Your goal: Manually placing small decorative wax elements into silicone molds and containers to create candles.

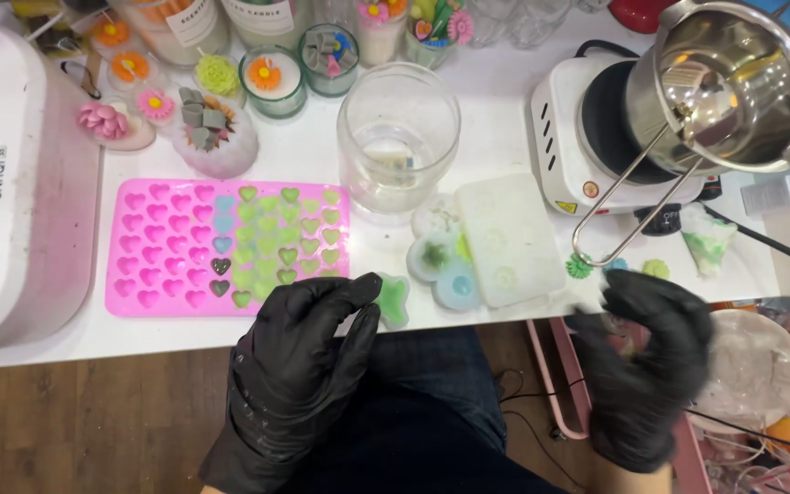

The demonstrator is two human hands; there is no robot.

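Observation:
Both my hands wear black gloves. My left hand (308,352) is at the table's front edge, fingers curled, its fingertips against a small green star-shaped mould (394,300). Just left of it lies a pink heart-cavity silicone mould (171,247) with green, blue and dark wax hearts in its right half. My right hand (646,352) hovers off the table's right front corner, fingers curled loosely and blurred; whether it holds anything cannot be told. A clear glass jar (398,137) stands behind the moulds.
A white rectangular mould (509,240) and small round moulds (441,261) lie mid-table. A steel pouring pot (733,87) sits on a white hot plate (564,137) at right, its wire handle (633,215) reaching forward. Flower candles line the back. A white machine (11,174) stands at left.

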